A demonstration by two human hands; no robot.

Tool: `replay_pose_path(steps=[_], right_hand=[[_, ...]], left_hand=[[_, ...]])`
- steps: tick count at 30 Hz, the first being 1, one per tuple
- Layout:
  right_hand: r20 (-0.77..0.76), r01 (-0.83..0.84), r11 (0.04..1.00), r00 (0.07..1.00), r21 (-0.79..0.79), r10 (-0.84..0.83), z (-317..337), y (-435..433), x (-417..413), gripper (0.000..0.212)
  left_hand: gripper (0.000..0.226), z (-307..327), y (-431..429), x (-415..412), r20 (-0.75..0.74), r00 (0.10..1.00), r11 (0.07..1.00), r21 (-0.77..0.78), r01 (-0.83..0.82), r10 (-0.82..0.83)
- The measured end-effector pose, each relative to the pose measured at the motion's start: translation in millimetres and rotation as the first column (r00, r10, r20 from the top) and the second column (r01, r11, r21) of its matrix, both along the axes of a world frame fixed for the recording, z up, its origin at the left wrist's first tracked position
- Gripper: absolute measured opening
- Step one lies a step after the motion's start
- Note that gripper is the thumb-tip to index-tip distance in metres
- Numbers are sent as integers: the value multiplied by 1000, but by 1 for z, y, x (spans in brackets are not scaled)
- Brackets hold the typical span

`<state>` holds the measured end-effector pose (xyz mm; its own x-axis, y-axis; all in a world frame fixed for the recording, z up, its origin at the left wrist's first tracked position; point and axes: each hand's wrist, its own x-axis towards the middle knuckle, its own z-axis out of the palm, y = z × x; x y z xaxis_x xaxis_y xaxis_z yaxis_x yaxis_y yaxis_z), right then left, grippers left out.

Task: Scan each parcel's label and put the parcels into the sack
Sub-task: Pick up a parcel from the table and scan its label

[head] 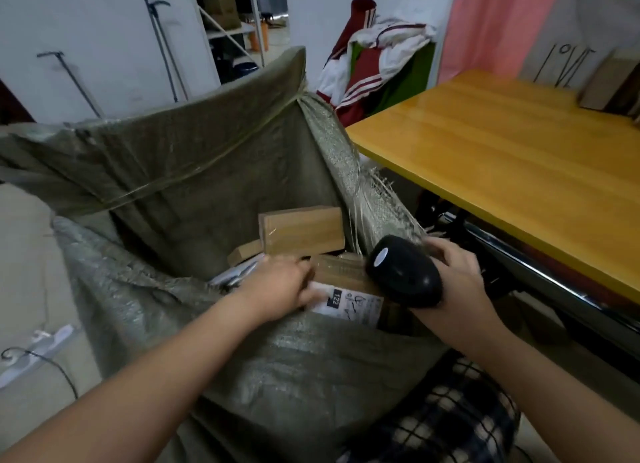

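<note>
A big grey-green woven sack (194, 192) stands open in front of me. Inside lie several brown cardboard parcels; one (301, 232) leans against the far side. My left hand (277, 284) reaches into the sack and grips a parcel with a white label (353, 305) marked 122. My right hand (457, 282) holds a black barcode scanner (403, 272) just right of that parcel, over the sack's right rim. More items under my left hand are blurred.
A yellow wooden table (512, 157) with a chrome edge stands to the right, with a cardboard box (602, 84) at its far corner. Red and white clothes (377, 57) hang behind the sack. A cable and white plastic strip (38, 351) lie on the floor at left.
</note>
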<state>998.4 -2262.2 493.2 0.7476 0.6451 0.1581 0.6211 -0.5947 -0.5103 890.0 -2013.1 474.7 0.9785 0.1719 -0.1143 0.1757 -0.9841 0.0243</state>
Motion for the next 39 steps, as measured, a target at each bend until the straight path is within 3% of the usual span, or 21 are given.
replay_pose_path(steps=[2,4,6,8,10,13,16,17,18,20,21,22,26,33,39], right_hand=[[-1,-87,996,996,-29,87,-2,1,-8,36],[-28,-127,989,992,-77,125,-8,1,-16,26],[-139,-181,975,977,-131,163,-17,-5,-24,32],[-248,-237,962,948,-132,200,-24,-17,-27,38],[-302,-211,975,936,-68,181,-19,-25,-27,43],[-273,-35,986,959,166,80,12,-19,-19,42],[-210,141,819,977,556,-25,63,-8,-10,44],[-218,167,746,975,645,-29,78,-6,-8,42],[-234,179,713,972,678,-21,87,-6,-7,39],[-301,200,788,953,583,-19,88,-8,-8,40],[-333,205,859,942,468,-44,81,-12,-9,41],[-348,217,905,934,366,-82,72,-16,-11,40],[-430,328,860,891,390,-145,50,-38,-17,37],[-489,261,903,870,342,-66,28,-63,-26,41],[-386,368,812,902,454,-193,48,-88,0,32]], left_hand=[[77,-6,-7,-17,-316,947,998,-19,-61,52],[62,-6,-14,-25,-403,911,991,-56,-123,90],[18,6,-21,-27,-170,982,995,-51,-87,78],[17,28,-24,-29,245,967,997,1,-74,71],[19,54,-30,-34,508,860,999,-5,-37,35],[16,94,-39,-35,714,697,997,74,17,-65],[12,147,-41,-32,892,450,996,0,93,-42],[10,160,-42,-32,904,427,981,-68,179,-15],[9,168,-43,-34,860,509,955,-121,270,-35],[10,164,-50,-34,521,833,934,-168,316,-188],[11,158,-55,-33,325,917,942,-160,295,-232],[12,151,-57,-30,245,940,951,-141,275,-236],[14,145,-60,-24,327,921,960,-111,258,-210],[28,119,-66,-15,33,967,957,-142,254,-252],[25,112,-101,30,191,920,932,-49,358,-343]])
